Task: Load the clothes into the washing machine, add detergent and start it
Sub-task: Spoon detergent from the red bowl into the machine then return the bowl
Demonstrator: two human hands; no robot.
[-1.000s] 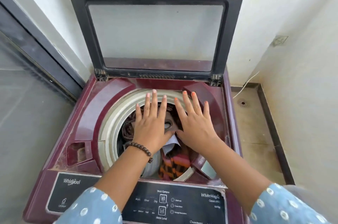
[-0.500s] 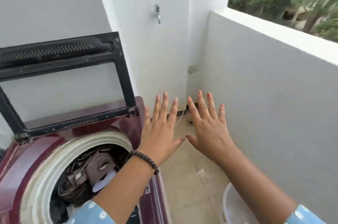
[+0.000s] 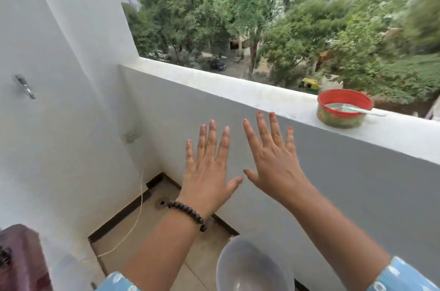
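Note:
A round red-rimmed container (image 3: 342,110) holding white powder and a spoon stands on top of the balcony wall at the right. My left hand (image 3: 209,167) and my right hand (image 3: 273,160) are raised side by side in the air in front of that wall, fingers straight and spread, holding nothing. The container is up and to the right of my right hand, apart from it. Only a maroon corner of the washing machine (image 3: 19,257) shows at the bottom left; its drum and the clothes are out of view.
A white plastic tub (image 3: 252,267) sits on the tiled floor below my arms. A tap (image 3: 25,86) sticks out of the left wall, and a thin cord (image 3: 133,226) runs down to the floor. The balcony wall (image 3: 238,86) bounds the right side, with trees beyond.
The view has swung right and up, away from the machine's open drum to the balcony wall. Both hands have left the drum and stay flat and empty in the air.

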